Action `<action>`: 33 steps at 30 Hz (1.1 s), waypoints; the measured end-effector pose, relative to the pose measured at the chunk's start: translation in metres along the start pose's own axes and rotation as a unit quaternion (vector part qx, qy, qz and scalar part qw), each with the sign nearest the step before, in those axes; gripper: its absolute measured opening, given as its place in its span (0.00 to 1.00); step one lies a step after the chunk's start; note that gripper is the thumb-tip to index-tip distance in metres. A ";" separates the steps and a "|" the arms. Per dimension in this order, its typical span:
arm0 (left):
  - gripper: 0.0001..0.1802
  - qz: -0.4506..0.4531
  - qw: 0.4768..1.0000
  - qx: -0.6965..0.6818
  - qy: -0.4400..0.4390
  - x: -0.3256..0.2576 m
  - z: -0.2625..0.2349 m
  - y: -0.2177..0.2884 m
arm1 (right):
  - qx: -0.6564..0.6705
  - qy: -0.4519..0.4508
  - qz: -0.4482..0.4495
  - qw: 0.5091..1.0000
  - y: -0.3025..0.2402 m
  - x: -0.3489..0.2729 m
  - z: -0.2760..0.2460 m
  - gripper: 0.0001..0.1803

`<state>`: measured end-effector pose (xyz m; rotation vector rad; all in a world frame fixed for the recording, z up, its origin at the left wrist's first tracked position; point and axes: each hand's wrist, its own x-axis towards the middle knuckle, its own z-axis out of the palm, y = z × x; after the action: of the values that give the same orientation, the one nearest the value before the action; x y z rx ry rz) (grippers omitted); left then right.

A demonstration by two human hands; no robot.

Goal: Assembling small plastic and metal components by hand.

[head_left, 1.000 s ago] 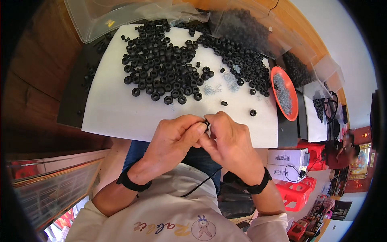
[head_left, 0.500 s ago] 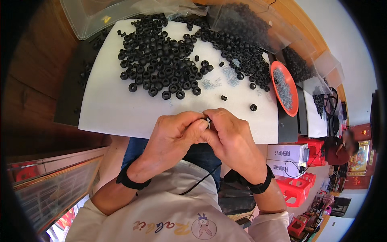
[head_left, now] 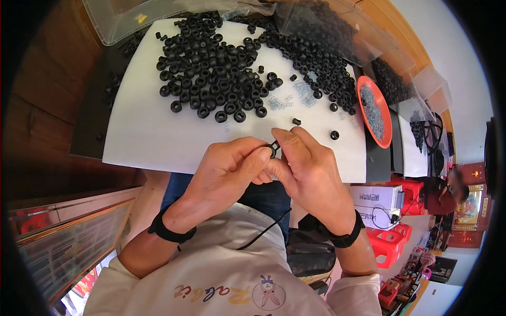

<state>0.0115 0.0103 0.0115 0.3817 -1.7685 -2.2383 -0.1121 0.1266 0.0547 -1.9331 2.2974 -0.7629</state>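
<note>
The left hand [head_left: 226,164] pinches a small black ring [head_left: 275,145] above the near edge of the white sheet [head_left: 139,145], presumably to steady it beside the right hand [head_left: 313,171] (whose own grip cannot be told), with black pieces [head_left: 213,79] spread ahead, seemingly for easy reach.

I see a plain white wall [head_left: 440,42] at upper right, bright red plastic stools [head_left: 383,240] lower right, dark brown wooden panelling [head_left: 47,89] at left.
</note>
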 end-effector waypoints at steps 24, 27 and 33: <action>0.14 0.030 0.997 0.059 0.026 0.002 0.007 -0.003 | -0.068 0.012 -0.041 0.997 0.004 -0.008 0.018 0.15; 0.14 0.027 0.998 0.046 0.022 0.002 0.004 -0.004 | -0.057 0.020 -0.051 0.997 0.004 -0.003 0.013 0.16; 0.15 0.015 0.999 0.042 0.007 0.004 0.003 -0.004 | -0.005 0.019 -0.014 1.000 0.008 -0.004 0.011 0.17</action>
<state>0.0061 0.0124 0.0078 0.3848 -1.8539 -2.1404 -0.1149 0.1280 0.0406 -1.9773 2.3048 -0.7992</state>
